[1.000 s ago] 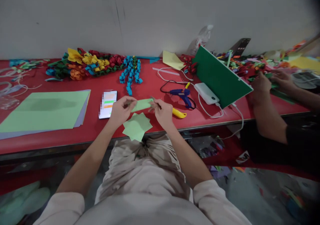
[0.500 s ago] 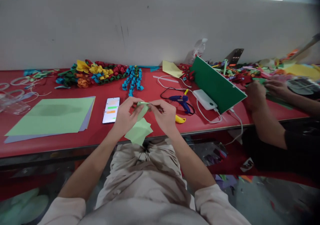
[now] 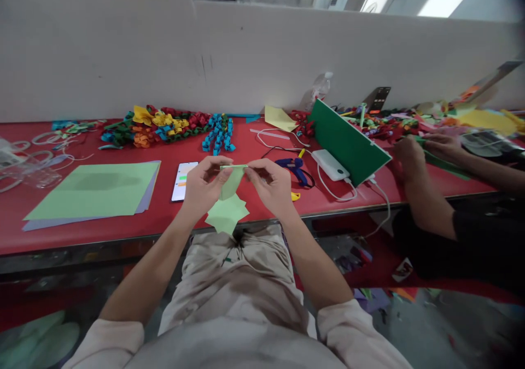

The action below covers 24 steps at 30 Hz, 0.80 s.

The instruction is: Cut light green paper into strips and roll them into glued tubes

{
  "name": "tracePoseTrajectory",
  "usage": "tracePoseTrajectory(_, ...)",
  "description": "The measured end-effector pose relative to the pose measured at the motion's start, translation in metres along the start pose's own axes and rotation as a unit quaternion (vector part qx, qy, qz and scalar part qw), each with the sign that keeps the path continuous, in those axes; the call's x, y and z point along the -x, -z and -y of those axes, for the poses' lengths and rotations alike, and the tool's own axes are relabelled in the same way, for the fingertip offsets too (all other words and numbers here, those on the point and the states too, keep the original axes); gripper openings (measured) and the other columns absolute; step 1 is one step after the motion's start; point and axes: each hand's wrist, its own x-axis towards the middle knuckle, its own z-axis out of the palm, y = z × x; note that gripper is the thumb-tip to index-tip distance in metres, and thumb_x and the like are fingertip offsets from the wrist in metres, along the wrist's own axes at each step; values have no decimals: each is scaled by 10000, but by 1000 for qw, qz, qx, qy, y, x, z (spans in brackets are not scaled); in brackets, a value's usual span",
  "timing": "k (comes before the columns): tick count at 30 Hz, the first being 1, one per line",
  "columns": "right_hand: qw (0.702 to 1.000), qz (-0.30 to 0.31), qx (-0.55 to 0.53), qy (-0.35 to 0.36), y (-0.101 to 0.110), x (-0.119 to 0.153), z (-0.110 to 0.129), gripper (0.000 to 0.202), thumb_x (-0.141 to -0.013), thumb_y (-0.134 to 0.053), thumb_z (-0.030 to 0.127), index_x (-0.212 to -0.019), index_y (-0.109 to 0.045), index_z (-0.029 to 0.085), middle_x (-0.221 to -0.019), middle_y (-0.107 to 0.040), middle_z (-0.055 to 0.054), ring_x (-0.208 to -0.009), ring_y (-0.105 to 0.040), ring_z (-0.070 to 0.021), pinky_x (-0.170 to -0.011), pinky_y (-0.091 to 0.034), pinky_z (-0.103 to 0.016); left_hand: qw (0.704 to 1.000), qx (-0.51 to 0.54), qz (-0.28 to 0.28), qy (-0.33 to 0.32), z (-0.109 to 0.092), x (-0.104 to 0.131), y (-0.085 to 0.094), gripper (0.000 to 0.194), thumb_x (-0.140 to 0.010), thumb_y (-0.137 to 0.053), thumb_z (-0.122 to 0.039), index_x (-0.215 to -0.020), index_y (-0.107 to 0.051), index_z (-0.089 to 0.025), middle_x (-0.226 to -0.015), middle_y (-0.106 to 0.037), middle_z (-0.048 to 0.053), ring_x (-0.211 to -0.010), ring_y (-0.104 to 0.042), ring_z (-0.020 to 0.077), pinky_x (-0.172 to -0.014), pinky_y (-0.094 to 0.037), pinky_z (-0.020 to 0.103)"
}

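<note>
Between my two hands I hold a small piece of light green paper [image 3: 232, 183], its top edge folded or rolled into a narrow strip. My left hand [image 3: 205, 186] pinches the left end of that edge, and my right hand [image 3: 268, 186] pinches the right end. Just below, several light green paper squares [image 3: 227, 214] lie fanned in a loose pile at the table's front edge. A phone [image 3: 183, 182] with a lit screen lies left of my left hand, partly covered by it. Past my right hand is a blue glue gun [image 3: 296, 168].
Light green sheets [image 3: 98, 189] over purple ones lie at left. Paper chains [image 3: 164, 126] line the back of the red table [image 3: 254, 150]. A green board [image 3: 348, 142] leans beside a white power bank [image 3: 330, 165]. At right, another person's hands [image 3: 411, 156] work with green paper.
The hands have spread slightly apart, and the paper's top edge now stretches straight between them. My view has tilted up a little, showing more beyond the partition.
</note>
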Motion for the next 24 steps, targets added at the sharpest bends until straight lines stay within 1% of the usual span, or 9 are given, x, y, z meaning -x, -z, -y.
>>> tracePoseTrajectory(2,1000,9,9,2,2,2,2,151,-935,-647,352,-923,-678,204,-818,-694,-26,-697,-661,-145,-673,-543,-284,1000,-8,-2,-6,-2,2,0,272,-904,-705,-454,-961,-720,-189,-877,-740,51,-775,-685,154,-694,-543,246)
tracePoseTrajectory(4,999,28,-3,-14,2,4,1,166,-948,-626,371,-945,-661,208,-834,-686,-24,-715,-660,-144,-677,-544,-279,1000,-17,-11,-16,-2,5,-1,250,-908,-706,-435,-921,-725,-186,-837,-738,45,-762,-689,153,-691,-546,243)
tracePoseTrajectory(6,998,49,-15,-29,1,5,-2,180,-951,-625,382,-989,-657,209,-855,-690,-23,-729,-664,-143,-681,-545,-273,999,-11,-22,-20,1,7,-2,235,-899,-720,-420,-908,-728,-185,-831,-740,42,-759,-694,152,-686,-547,237)
tracePoseTrajectory(8,998,57,-10,-27,0,5,-5,197,-938,-647,387,-1007,-670,204,-878,-701,-28,-731,-663,-142,-678,-541,-270,999,-2,-32,-11,5,7,-3,231,-888,-734,-416,-912,-732,-187,-828,-741,40,-747,-695,148,-674,-546,230)
tracePoseTrajectory(12,998,41,40,-1,1,5,-8,194,-939,-648,381,-936,-703,195,-819,-703,-23,-673,-633,-132,-635,-511,-264,999,-6,-31,5,7,8,-2,257,-875,-740,-435,-921,-741,-182,-829,-746,47,-747,-699,155,-664,-553,230)
tracePoseTrajectory(14,997,31,73,25,3,6,-6,171,-945,-640,353,-902,-707,201,-793,-700,-19,-655,-613,-130,-630,-498,-266,1000,-18,-19,7,6,9,0,263,-870,-742,-438,-927,-751,-182,-834,-753,50,-753,-703,162,-665,-560,237)
tracePoseTrajectory(17,991,36,114,64,6,8,0,149,-948,-625,313,-868,-700,213,-816,-711,-28,-685,-613,-139,-654,-496,-275,999,-50,-7,13,4,11,3,242,-869,-738,-428,-899,-775,-191,-804,-763,47,-724,-699,171,-631,-558,247)
tracePoseTrajectory(20,988,61,125,72,7,9,8,160,-962,-589,297,-858,-679,215,-840,-708,-33,-713,-615,-142,-664,-490,-273,996,-83,-25,10,4,13,5,196,-869,-725,-387,-844,-796,-206,-737,-756,33,-652,-667,165,-557,-518,244)
tracePoseTrajectory(24,989,78,111,63,5,10,13,137,-969,-592,306,-916,-669,206,-788,-676,-9,-661,-581,-122,-635,-463,-252,992,-113,-64,12,5,15,5,180,-872,-704,-359,-818,-800,-217,-634,-710,2,-558,-592,139,-482,-434,234)
